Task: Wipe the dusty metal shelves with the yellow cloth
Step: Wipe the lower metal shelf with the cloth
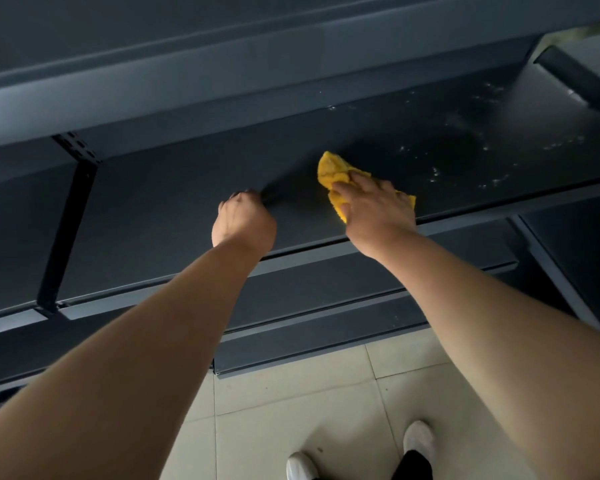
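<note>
At frame centre, the right hand (374, 206) presses the yellow cloth (333, 171) on the dark metal shelf (187, 188); the left hand (243, 220) is clenched; pale tiled floor (291, 403) below.

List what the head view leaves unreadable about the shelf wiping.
- Yellow cloth: mostly under the right hand.
- Left hand: fingers curled out of sight, its contents unknown.
- Shelf: ends cut off by frame edges.
- White specks: too small to identify.
</note>
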`<state>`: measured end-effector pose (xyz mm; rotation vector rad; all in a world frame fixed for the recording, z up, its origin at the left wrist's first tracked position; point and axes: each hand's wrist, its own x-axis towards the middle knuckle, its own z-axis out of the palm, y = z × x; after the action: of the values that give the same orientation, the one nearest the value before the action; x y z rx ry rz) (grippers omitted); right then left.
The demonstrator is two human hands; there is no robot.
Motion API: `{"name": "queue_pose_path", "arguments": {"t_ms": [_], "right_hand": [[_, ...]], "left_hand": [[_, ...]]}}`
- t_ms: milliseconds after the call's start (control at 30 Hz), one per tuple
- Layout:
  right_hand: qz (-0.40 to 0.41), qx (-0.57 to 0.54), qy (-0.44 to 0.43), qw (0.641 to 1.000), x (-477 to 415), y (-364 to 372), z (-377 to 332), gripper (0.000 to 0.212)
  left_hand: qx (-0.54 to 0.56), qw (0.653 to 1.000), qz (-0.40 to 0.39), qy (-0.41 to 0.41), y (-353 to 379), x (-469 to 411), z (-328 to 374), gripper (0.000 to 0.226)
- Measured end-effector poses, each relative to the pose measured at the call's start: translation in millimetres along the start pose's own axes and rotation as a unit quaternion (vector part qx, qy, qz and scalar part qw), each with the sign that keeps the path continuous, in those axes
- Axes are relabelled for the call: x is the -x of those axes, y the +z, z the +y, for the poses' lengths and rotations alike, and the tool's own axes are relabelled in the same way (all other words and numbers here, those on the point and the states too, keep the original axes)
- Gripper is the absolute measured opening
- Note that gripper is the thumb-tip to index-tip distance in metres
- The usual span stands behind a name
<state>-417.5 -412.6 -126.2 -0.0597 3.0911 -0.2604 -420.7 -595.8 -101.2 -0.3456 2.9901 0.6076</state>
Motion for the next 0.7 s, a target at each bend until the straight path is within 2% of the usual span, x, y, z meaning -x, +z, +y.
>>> {"name": "queue_pose_path", "arguments": {"t_ms": [133, 233, 333, 400, 467, 533, 567, 700], "right_hand": [[0.006, -0.004, 0.023, 1.0, -2, -5, 29, 0.05], [-0.041, -0.018, -0.012, 0.999, -7, -9, 39, 0.055], [-0.091, -0.137, -0.062, 0.985, -11, -24, 59, 0.056], [-0.05, -0.179, -0.068, 0.98, -11, -35, 80, 0.052], [0.0, -0.142, -0.051, 0.988, -12, -45, 102, 0.051], [-0.001, -0.103, -0.036, 0.994, -13, -52, 122, 0.053], [-0.008, -0.092, -0.033, 0.995, -15, -55, 130, 0.054], [-0.015, -0.079, -0.04, 0.996, -23, -54, 155, 0.053]], "left_hand": [[0.035, 0.999, -0.012, 0.025, 9, 7, 37, 0.053], [0.055, 0.998, -0.006, 0.039, 14, 8, 68, 0.048], [0.089, 0.994, 0.03, 0.052, 21, 12, 103, 0.027], [0.118, 0.991, 0.029, 0.062, 33, 18, 130, 0.026], [0.108, 0.993, -0.025, 0.049, 52, 23, 155, 0.037], [0.035, 0.995, -0.092, 0.02, 72, 26, 171, 0.053], [0.001, 0.995, -0.099, 0.008, 79, 27, 174, 0.058], [-0.026, 0.999, -0.031, -0.002, 94, 14, 168, 0.067]]}}
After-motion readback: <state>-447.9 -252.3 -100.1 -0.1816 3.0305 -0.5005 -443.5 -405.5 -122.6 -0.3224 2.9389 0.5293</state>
